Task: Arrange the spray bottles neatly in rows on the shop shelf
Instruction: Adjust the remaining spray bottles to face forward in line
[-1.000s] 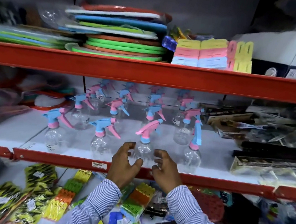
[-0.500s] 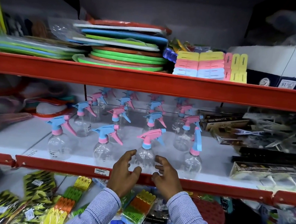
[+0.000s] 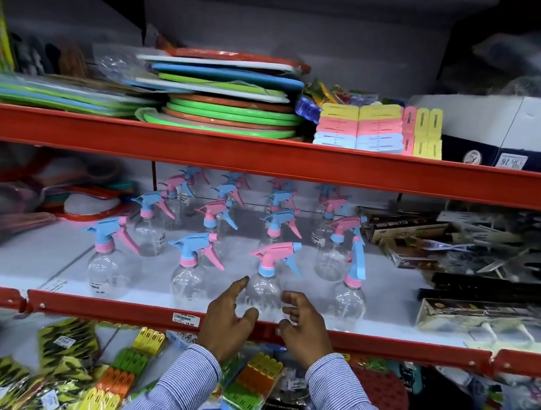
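Observation:
Clear spray bottles with pink and blue trigger heads stand in rows on the white shelf (image 3: 22,260) behind its red front rail. The front row holds a blue-headed bottle (image 3: 104,268), another blue-headed bottle (image 3: 189,279), a pink-headed bottle (image 3: 266,287) and a bottle with its head turned sideways (image 3: 349,298). My left hand (image 3: 228,319) and my right hand (image 3: 305,329) flank the pink-headed bottle at its base. Both rest on the rail with fingers spread. The left fingertip touches the bottle's side. Neither hand wraps it.
An upper red shelf (image 3: 267,155) overhangs the bottles, carrying stacked green and orange plates (image 3: 231,115) and pastel clip packs (image 3: 359,130). Dark boxed goods (image 3: 456,249) crowd the right of the bottle shelf, plastic items (image 3: 15,200) the left. Packaged pegs (image 3: 124,372) lie below.
The head view has tilted up, so the shelf sits lower in frame. Both hands stay on either side of the pink-headed front bottle, which has barely moved.

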Available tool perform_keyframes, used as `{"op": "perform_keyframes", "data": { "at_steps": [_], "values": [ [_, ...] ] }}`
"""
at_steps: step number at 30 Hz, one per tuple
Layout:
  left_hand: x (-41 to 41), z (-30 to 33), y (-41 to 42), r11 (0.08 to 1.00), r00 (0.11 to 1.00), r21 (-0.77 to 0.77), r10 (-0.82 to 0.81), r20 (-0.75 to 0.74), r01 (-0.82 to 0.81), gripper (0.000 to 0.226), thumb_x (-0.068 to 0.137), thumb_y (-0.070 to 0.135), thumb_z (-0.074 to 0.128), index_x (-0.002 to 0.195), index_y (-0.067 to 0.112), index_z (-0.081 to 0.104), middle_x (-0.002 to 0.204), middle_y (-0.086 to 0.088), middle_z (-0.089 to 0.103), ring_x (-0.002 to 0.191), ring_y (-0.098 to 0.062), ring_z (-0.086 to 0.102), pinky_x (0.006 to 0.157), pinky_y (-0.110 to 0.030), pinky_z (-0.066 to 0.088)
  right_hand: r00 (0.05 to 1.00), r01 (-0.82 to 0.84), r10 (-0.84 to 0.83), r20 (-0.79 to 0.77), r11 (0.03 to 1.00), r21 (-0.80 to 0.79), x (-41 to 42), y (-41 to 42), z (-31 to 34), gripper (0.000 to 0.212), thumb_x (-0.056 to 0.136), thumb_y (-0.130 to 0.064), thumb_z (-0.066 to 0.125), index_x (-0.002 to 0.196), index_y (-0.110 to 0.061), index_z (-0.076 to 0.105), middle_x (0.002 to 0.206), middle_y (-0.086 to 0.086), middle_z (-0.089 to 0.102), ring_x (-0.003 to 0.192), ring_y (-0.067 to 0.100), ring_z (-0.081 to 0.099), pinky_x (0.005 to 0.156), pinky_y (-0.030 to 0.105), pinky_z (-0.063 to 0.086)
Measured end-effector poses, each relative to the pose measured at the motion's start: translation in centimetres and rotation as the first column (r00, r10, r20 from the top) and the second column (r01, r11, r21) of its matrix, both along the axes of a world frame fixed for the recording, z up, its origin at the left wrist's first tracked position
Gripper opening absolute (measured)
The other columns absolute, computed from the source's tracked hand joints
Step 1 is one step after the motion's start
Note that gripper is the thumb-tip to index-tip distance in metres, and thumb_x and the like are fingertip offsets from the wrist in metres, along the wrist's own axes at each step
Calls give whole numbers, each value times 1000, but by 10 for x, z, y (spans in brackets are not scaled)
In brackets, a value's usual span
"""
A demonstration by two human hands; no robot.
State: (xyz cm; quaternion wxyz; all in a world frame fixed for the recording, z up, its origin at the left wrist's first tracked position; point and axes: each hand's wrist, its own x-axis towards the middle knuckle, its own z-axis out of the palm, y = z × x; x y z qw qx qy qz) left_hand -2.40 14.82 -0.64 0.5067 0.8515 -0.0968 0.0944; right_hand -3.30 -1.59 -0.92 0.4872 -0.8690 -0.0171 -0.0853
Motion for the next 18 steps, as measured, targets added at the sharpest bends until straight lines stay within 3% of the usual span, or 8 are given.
{"op": "perform_keyframes", "data": {
  "at_steps": [4, 7, 12, 16, 18],
  "values": [
    [-4, 0, 2, 1000, 1000, -17, 5, 11, -5, 68, 74, 35, 50, 141, 25, 40, 147, -1, 46, 132, -22, 48, 109, -37, 43, 998, 25, -25, 50, 1000, 7, -4, -1, -2, 46, 80, -1, 54, 123, -19, 52, 125, 2, 60, 112, 13, 56, 99, 25, 44],
    [-13, -4, 1, 998, 994, -35, 48, 98, -45, 64, 73, 35, 52, 136, 31, 43, 142, 2, 50, 128, -18, 50, 106, -44, 46, 983, 96, -103, 155, 994, 56, -16, -7, -4, 44, 78, 4, 53, 114, -21, 59, 116, -2, 65, 109, 8, 60, 97, 20, 45],
    [-30, 2, -18, 999, 957, -38, 45, 285, -35, 47, 72, 23, 55, 119, 31, 55, 121, 8, 54, 114, -9, 53, 97, -36, 50, 909, 274, -305, 285, 951, 145, -42, -33, -9, 41, 73, 12, 54, 87, -24, 68, 89, -9, 72, 85, 0, 67, 75, 10, 52],
    [-40, 6, -55, 998, 955, -35, -32, 296, 45, 44, 74, 13, 59, 114, 30, 57, 117, 8, 57, 108, 0, 54, 88, -17, 49, 836, 384, -430, 341, 902, 196, -51, -65, -11, 35, 72, 11, 56, 79, -21, 67, 80, -7, 73, 74, 4, 67, 66, 22, 57],
    [-40, 5, -75, 997, 961, -12, -66, 267, 72, 46, 74, 18, 59, 119, 30, 55, 120, 9, 57, 110, -1, 54, 93, -22, 49, 811, 424, -471, 346, 882, 207, -52, -83, -7, 35, 72, 10, 56, 82, -22, 65, 82, -5, 71, 74, 7, 67, 67, 26, 57]
  ]
}}
